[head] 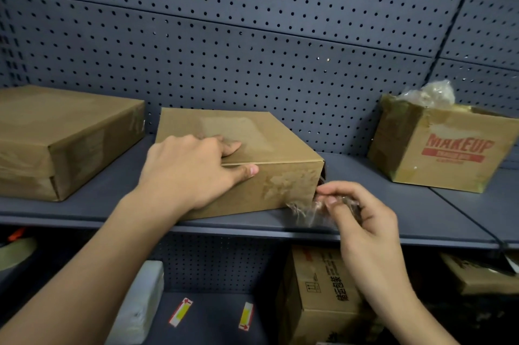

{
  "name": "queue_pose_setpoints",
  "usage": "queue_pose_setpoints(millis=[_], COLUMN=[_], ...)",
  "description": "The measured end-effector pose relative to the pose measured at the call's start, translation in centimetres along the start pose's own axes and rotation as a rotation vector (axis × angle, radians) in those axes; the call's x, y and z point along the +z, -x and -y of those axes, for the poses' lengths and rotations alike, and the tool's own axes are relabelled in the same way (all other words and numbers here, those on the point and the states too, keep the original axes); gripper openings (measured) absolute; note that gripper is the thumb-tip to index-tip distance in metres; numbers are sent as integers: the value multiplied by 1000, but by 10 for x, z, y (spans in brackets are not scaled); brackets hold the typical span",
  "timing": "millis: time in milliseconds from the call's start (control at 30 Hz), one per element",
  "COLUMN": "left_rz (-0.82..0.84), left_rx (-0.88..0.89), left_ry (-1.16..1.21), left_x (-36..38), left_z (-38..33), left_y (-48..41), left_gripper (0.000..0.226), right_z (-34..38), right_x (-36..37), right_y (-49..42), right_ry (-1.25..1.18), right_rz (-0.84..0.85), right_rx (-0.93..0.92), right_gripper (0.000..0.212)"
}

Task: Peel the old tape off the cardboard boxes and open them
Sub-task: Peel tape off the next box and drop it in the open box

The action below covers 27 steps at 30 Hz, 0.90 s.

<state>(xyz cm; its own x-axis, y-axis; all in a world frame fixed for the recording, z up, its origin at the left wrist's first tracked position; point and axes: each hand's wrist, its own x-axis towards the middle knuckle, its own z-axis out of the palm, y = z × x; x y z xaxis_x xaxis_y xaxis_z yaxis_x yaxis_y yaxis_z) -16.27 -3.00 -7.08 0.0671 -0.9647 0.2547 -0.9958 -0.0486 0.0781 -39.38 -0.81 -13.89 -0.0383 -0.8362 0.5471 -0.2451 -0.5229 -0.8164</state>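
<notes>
The left hand [191, 170] presses down on the middle cardboard box [252, 131], its fingers lying fairly straight across the lid and the thumb flat on the front face just under the top edge. The box sits closed on the grey shelf [393, 179], directly beneath those fingers. Below and to the right of the left thumb, the right hand [362, 212] pinches a crumpled strip of clear tape [304, 211] between thumb and curled fingers; the strip runs from the fingertips to the box's lower front corner, where it clings to the cardboard. Torn, pale patches mark the front face just beside the right fingertips.

Left of the left hand's knuckles, a 2nd flat box [56, 136] lies on the same shelf, apart from the middle one. Well to the right of the right fingers stands a 3rd box printed MAKEUP [449, 153], with a wad of clear plastic [434, 94] on top. A dotted pegboard [252, 35] backs everything. Under the right wrist, on the lower shelf, sits a printed carton [323, 291]; under the left forearm lies a white parcel [143, 299], and 2 yellow labels [181, 312] are between them
</notes>
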Motion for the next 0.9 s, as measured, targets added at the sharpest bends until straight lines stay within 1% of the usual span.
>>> queue_pose_setpoints(millis=[167,267,333,400,467,533,667,733,833,900], left_rz=[-4,-27,-37,-42,-57,-90,-130,-122,-128,-148], left_rx=[15,35,57,75,89,111,179,188,205,212], left_ry=[-7,-17,-24,-33,-48,-80,-149,-163,-178,-186], left_x=[0,1,0,-1,-3,-4,-3,-4,-7,-7], left_z=[1,1,1,-1,-5,-12,-28,-32,-36,-40], left_y=[0,-1,0,2,3,6,8,6,4,2], left_gripper=[79,80,78,76,74,72,70,70,74,76], right_z=[2,-5,-10,-13,-15,-16,-18,-18,-16,-13], right_x=[5,8,9,9,6,2,-11,-22,-38,-47], right_y=[-10,-18,-23,-27,-30,-31,-34,-36,-44,-50], right_ry=[-53,-135,-224,-246,-183,-110,-100,-50,74,42], right_rz=[81,115,132,146,167,188,258,205,65,-15], right_rx=[21,19,29,33,-3,-40,-73,-73,-128,-120], right_gripper=[17,3,22,35,37,34,31,32,30,28])
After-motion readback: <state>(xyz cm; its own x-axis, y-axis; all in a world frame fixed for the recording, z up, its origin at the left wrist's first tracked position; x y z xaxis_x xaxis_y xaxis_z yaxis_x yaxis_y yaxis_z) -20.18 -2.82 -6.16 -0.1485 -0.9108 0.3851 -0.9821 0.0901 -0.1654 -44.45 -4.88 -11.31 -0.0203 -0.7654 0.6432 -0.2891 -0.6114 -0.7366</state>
